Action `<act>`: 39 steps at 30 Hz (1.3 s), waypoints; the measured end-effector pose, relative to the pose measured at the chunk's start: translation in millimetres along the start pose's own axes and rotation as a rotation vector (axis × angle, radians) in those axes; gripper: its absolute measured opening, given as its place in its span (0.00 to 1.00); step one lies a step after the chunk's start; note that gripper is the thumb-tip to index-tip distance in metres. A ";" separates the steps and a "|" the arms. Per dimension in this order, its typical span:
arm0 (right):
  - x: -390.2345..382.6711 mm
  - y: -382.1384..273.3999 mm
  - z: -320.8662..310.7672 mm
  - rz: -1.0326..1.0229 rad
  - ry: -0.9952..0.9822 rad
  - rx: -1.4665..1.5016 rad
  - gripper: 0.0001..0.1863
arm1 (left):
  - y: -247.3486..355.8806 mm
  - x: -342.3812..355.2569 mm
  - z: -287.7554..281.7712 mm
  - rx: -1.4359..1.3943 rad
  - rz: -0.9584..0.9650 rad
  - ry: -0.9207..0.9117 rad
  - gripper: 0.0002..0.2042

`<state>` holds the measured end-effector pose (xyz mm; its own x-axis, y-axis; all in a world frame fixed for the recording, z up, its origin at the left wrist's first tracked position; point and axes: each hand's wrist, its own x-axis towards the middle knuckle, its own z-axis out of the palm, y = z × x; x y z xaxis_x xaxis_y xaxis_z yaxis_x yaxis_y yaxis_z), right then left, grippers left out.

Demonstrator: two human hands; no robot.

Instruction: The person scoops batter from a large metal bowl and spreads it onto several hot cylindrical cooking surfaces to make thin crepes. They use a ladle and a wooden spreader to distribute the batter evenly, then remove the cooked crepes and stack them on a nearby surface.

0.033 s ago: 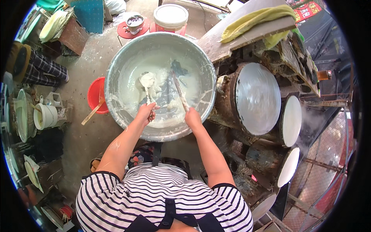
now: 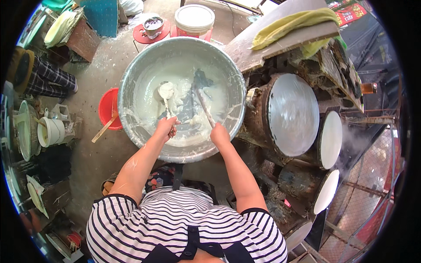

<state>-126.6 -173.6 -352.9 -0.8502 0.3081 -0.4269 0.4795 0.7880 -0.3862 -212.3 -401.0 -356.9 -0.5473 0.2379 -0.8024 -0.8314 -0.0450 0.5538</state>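
A large metal basin (image 2: 124, 87) holds thick white batter, with grey bottom showing in places. My left hand (image 2: 167, 128) grips the handle of a ladle (image 2: 165, 90), whose cup rests in the batter left of centre, filled with white mixture. My right hand (image 2: 219, 134) is closed on a batter-smeared stick (image 2: 204, 105) that reaches down into the basin right of the ladle. Both hands are over the basin's near side, and white smears mark my left forearm.
A red bucket (image 2: 105, 105) with a stick stands left, near a person's plaid-clad legs (image 2: 52, 76) and a white bucket (image 2: 48, 133). A lidded tub (image 2: 194, 17) sits behind. Round drums (image 2: 293, 114), with steam nearby, line the right below a board with a yellow cloth (image 2: 285, 28).
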 end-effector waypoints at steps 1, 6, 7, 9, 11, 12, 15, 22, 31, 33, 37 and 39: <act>5.5 -6.3 -10.2 0.030 -0.077 -0.079 0.09 | -3.1 18.6 -2.6 0.028 -0.019 0.034 0.11; 42.9 -26.4 -21.0 -0.073 -0.147 -0.101 0.09 | -10.8 68.6 16.3 0.132 0.162 0.250 0.11; 48.7 -25.4 -24.5 -0.088 -0.129 -0.061 0.09 | -14.2 77.2 19.3 0.193 0.155 0.277 0.11; 59.2 -22.4 -31.3 -0.031 -0.050 -0.051 0.09 | -8.0 89.9 29.1 0.316 0.150 0.329 0.11; 61.5 -13.0 -30.9 0.024 -0.008 -0.073 0.10 | -12.5 100.2 37.7 0.338 0.167 0.315 0.12; 60.9 -10.3 -27.6 0.002 -0.027 -0.060 0.10 | -17.2 104.5 42.0 0.348 0.175 0.308 0.12; 53.7 -8.1 -13.9 -0.052 -0.079 0.004 0.10 | -30.9 107.8 57.5 0.390 0.184 0.336 0.11; 33.4 29.7 -11.4 -0.153 -0.190 0.152 0.11 | -23.6 61.9 85.6 -0.219 -0.053 -0.018 0.07; -9.4 40.1 -153.5 -0.509 0.014 0.111 0.11 | 31.7 -87.9 144.0 -0.581 0.306 -0.298 0.08; -23.9 27.6 -217.8 -0.625 0.053 0.080 0.11 | 59.7 -158.1 165.7 -0.508 0.415 -0.296 0.08; -69.9 -11.6 -367.4 -0.703 0.115 0.045 0.12 | 114.0 -265.3 187.9 -0.301 0.603 -0.352 0.09; -96.4 -30.0 -432.6 -0.714 0.138 -0.041 0.12 | 136.2 -312.3 206.6 -0.272 0.775 -0.241 0.09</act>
<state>-153.1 3.7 53.6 -0.9736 -0.2268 0.0255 -0.2089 0.8405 -0.4999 -134.9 -281.0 15.1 -0.9610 0.2421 -0.1333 -0.2420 -0.5044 0.8289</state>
